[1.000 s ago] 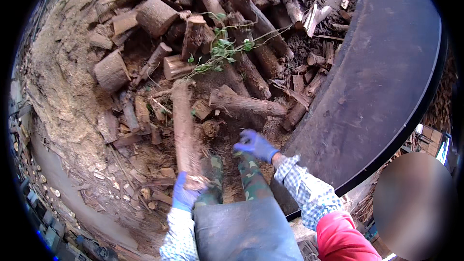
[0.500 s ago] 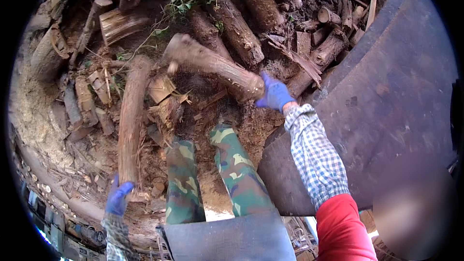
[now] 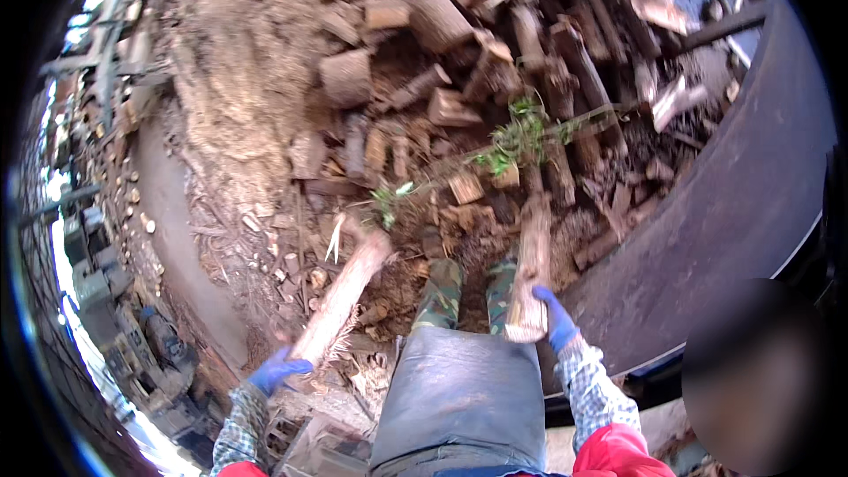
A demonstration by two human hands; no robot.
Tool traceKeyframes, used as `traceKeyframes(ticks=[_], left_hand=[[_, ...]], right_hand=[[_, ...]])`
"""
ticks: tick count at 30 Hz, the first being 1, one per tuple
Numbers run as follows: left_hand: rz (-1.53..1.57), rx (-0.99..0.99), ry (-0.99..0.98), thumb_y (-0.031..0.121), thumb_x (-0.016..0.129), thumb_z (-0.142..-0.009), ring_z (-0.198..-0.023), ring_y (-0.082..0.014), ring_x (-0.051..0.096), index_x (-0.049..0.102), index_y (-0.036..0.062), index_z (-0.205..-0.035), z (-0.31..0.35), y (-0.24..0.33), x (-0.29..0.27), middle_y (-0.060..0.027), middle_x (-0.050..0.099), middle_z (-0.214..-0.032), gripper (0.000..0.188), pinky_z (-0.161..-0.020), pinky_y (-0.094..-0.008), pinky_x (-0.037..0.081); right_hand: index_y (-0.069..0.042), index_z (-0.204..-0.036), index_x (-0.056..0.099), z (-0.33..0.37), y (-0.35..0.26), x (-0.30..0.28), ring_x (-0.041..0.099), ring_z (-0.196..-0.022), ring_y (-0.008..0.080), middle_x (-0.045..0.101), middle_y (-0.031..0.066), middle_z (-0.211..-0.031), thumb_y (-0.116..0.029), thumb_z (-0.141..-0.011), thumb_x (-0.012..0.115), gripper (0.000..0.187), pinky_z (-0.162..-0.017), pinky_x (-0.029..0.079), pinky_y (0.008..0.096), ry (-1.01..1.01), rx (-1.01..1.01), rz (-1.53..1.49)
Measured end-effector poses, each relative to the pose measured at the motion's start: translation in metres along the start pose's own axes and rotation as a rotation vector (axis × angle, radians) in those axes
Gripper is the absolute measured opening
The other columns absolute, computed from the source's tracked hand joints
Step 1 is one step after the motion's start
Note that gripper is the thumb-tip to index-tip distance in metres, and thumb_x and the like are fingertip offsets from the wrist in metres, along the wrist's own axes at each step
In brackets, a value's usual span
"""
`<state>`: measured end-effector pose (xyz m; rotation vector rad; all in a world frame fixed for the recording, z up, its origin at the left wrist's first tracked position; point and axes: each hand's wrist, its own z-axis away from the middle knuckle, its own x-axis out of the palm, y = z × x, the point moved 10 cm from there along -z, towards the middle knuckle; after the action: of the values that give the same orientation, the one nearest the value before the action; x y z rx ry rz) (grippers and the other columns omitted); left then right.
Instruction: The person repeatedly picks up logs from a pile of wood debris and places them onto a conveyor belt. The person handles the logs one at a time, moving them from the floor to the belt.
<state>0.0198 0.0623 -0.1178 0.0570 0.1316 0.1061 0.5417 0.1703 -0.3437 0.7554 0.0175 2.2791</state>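
At the lower left of the head view, the left hand grips the near end of a pale log, its long axis slanting up and right. Right of lower centre, the right hand clasps a brown log running nearly straight up the frame, thumb uppermost.

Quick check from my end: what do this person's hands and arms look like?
The left hand and right hand wear plain-looking blue-violet gloves. Blue-and-white checked sleeves cover the forearms, with red fabric further up. No markings can be made out.
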Motion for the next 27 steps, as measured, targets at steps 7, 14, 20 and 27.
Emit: traceKeyframes(ticks=[7,14,20,27], left_hand=[[0.702,-0.063,-0.217,0.033,0.068,-0.092,-0.078,-0.0299,0.067,0.064,0.0089,-0.112,0.052,-0.147,-0.019,-0.0104,0.069,-0.102,0.032,-0.073,-0.0474,0.058],[0.449,0.361,-0.148,0.043,0.064,-0.091,-0.093,-0.032,0.068,0.065,0.009,-0.107,0.059,-0.105,0.004,-0.0102,0.071,-0.098,0.038,-0.079,-0.053,0.055],[1.191,-0.093,-0.523,0.045,0.066,-0.092,-0.104,-0.0501,0.063,0.053,0.0004,-0.131,-0.004,0.015,0.108,-0.0313,0.062,-0.122,0.061,-0.084,-0.0596,0.056],[1.073,0.192,-0.63,0.032,0.07,-0.093,-0.095,-0.0359,0.071,0.056,-0.0021,-0.127,0.021,0.174,0.137,-0.022,0.068,-0.114,0.05,-0.074,-0.0495,0.063]], right_hand=[[-0.002,-0.134,0.054,0.111,0.069,0.04,0.064,-0.109,0.0355,0.066,0.0188,-0.122,-0.04,-0.082,0.08,0.07,-0.103,0.049,0.0497,0.196,0.315,0.143],[0.002,-0.124,0.061,0.08,0.052,0.073,0.067,-0.1,0.0294,0.069,0.0163,-0.11,-0.044,-0.083,0.079,0.064,-0.097,0.052,0.0443,0.228,0.139,0.461],[-0.005,-0.123,0.059,0.02,0.079,0.174,0.07,-0.091,0.0345,0.069,0.0151,-0.106,-0.029,-0.088,0.076,0.046,-0.083,0.059,0.0541,0.13,0.241,0.379],[-0.004,-0.122,0.064,-0.034,0.093,0.299,0.071,-0.092,0.0264,0.071,0.0136,-0.103,-0.024,-0.09,0.076,0.039,-0.088,0.058,0.0448,0.07,0.187,0.573]])
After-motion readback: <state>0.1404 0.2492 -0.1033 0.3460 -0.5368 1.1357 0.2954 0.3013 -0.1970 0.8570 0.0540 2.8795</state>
